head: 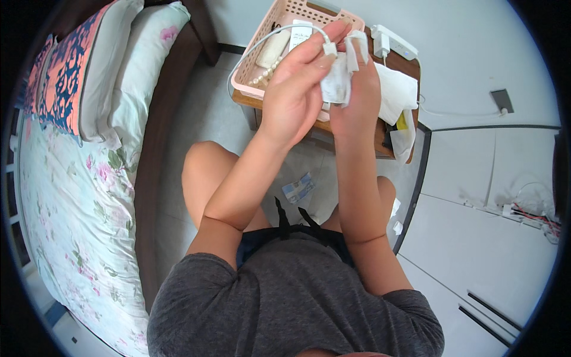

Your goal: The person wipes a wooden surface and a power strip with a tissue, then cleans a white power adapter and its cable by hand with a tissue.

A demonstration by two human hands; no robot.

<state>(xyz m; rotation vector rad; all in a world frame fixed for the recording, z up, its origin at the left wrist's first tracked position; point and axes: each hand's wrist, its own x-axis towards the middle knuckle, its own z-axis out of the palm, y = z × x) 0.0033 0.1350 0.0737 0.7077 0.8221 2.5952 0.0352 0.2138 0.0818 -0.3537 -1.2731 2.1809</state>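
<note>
Both of my hands are raised over a wooden bedside table [250, 100]. The thumb and fingers of my left hand [290, 87] grip the white connector [329, 47] of a charging cable [263, 39]. The cable loops away to the left, past a pink plastic basket [241, 82]. In my right hand [359, 96] is a crumpled white wipe [335, 85]; part of it is wrapped over a finger close to the connector. The two hands almost meet, and the wipe hides some of the fingertips.
The basket holds a cream-coloured case [273, 50], a white card with writing [301, 32] and a pearl strand [266, 75]. Right of it lie a power strip [401, 47] with a charger and a white tissue sheet [399, 91]. A bed [89, 201] stands left; a blue-white packet [299, 187] lies on the floor.
</note>
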